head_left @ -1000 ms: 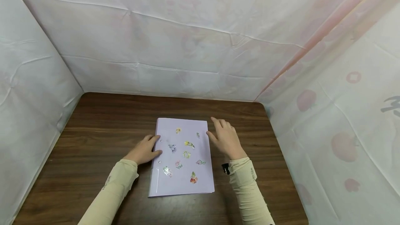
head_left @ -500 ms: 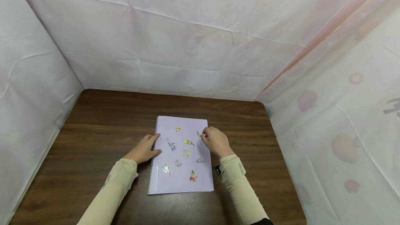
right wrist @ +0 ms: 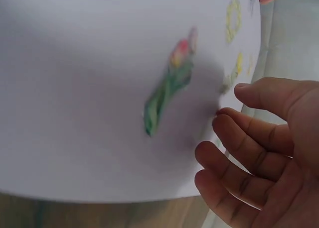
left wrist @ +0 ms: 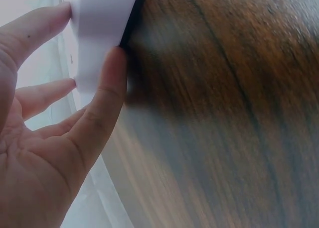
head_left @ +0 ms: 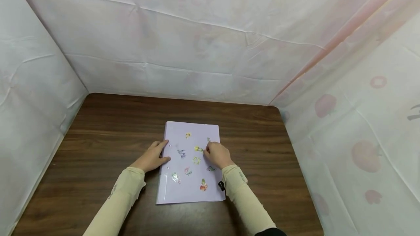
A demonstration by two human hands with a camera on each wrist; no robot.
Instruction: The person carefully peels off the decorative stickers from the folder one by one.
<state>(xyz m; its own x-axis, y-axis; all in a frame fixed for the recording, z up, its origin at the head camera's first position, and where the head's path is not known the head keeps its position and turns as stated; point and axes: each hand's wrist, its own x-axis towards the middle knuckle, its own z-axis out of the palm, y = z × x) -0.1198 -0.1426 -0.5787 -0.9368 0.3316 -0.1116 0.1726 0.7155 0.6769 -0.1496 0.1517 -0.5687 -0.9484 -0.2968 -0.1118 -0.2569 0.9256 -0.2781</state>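
A pale lilac ring binder [head_left: 183, 192] lies closed on the table, its cover dotted with several small flower stickers. My left hand [head_left: 149, 157] rests at its left edge: the left wrist view shows spread, fairly straight fingers touching the white spine [left wrist: 97, 34]. Over the right part of the cover is my right hand [head_left: 218, 154], fingertips right by a yellow flower sticker [head_left: 198, 149]. In the right wrist view its fingers [right wrist: 232, 161] are loosely bent, with thumb and index tip apart. A pink tulip sticker [right wrist: 167, 86] lies beside them. Nothing shows between those fingers.
The dark brown wooden table [head_left: 124, 119] surrounds the binder on all sides. White printed sheeting stands as walls at the back [head_left: 183, 46], on the left [head_left: 29, 83] and on the right [head_left: 344, 148].
My right hand has moved left from beyond the binder's right edge onto its cover, fingers bending, then on toward the yellow flower sticker. My left hand and the binder have stayed put.
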